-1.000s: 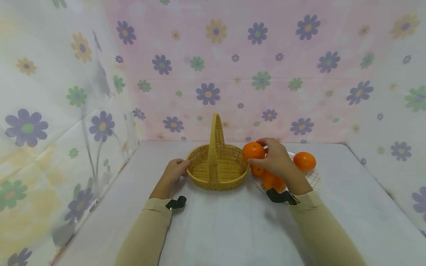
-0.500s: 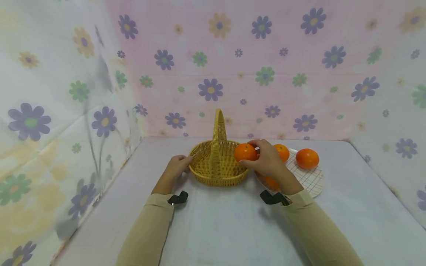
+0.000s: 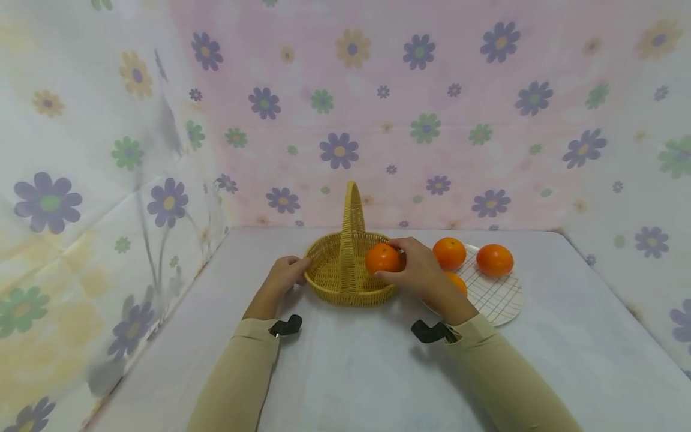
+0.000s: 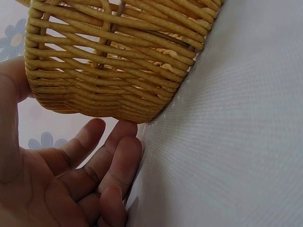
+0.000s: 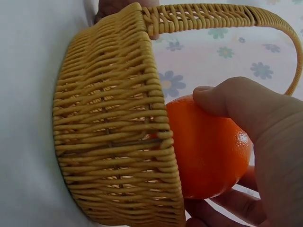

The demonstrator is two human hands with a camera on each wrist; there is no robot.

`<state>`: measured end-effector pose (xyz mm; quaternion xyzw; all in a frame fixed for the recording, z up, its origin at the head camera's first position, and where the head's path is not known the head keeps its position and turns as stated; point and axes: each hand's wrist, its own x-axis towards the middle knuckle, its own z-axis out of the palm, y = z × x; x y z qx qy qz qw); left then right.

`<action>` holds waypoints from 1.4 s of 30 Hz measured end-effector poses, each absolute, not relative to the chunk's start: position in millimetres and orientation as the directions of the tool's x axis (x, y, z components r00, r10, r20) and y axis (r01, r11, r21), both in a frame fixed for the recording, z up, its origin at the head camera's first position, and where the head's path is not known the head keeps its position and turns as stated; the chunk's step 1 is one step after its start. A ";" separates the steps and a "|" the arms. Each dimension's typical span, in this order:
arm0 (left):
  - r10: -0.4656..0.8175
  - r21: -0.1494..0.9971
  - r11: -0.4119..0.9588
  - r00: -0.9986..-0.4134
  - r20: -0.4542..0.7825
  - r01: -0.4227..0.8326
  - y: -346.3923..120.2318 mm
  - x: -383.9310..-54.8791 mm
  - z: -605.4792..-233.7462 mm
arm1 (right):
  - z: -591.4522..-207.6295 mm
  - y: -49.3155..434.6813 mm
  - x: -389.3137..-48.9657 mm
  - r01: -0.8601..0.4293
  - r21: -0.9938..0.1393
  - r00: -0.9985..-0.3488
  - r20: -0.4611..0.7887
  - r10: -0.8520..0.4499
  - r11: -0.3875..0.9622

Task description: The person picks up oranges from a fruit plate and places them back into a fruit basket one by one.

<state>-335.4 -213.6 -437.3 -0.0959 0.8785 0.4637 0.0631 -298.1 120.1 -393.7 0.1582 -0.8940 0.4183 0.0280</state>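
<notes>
Pinching an orange fruit [image 3: 382, 259] partly inside a wicker basket [image 3: 348, 273], the right hand [image 3: 421, 268] faces the left hand [image 3: 283, 277], which grips the basket's rim

At three o'clock the right hand [image 5: 279, 137] grips an orange fruit [image 5: 208, 146], partly hidden by the wicker basket [image 5: 113, 118] at nine o'clock.

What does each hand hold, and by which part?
The right hand grips an orange fruit by its sides; the left hand holds the basket by its left rim.

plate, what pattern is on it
The plate is white with thin crossing lines, best seen in the head view.
</notes>
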 end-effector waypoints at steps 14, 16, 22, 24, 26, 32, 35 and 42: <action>0.007 0.805 0.565 -0.974 -0.227 -0.183 -224.4 -334.3 -435.8 | -407.0 100.1 -297.6 -0.420 -0.593 -0.906 0.231 -0.354 0.687; 0.008 0.805 0.563 -0.973 -0.232 -0.187 -224.2 -334.2 -436.3 | -410.4 98.0 -296.1 -0.419 -0.590 -0.907 0.229 -0.354 0.690; 0.000 0.810 0.555 -0.974 -0.228 -0.189 -222.8 -333.2 -437.3 | -418.7 93.3 -292.6 -0.407 -0.583 -0.913 0.235 -0.333 0.704; -0.004 0.811 0.555 -0.976 -0.218 -0.184 -222.1 -332.8 -436.7 | -420.4 92.3 -292.4 -0.407 -0.582 -0.913 0.242 -0.328 0.704; -0.008 0.814 0.552 -0.977 -0.213 -0.182 -221.1 -332.5 -436.1 | -422.1 91.5 -292.7 -0.403 -0.578 -0.915 0.242 -0.323 0.710; -0.010 0.818 0.542 -0.975 -0.224 -0.193 -220.0 -333.6 -437.4 | -426.4 90.3 -293.2 -0.392 -0.567 -0.920 0.240 -0.311 0.724; -0.011 0.816 0.545 -0.974 -0.225 -0.194 -220.1 -334.5 -437.4 | -426.2 90.4 -293.0 -0.390 -0.574 -0.921 0.240 -0.308 0.720; -0.010 0.809 0.556 -0.975 -0.223 -0.191 -220.2 -334.7 -436.3 | -423.8 89.9 -293.6 -0.364 -0.580 -0.931 0.214 -0.295 0.728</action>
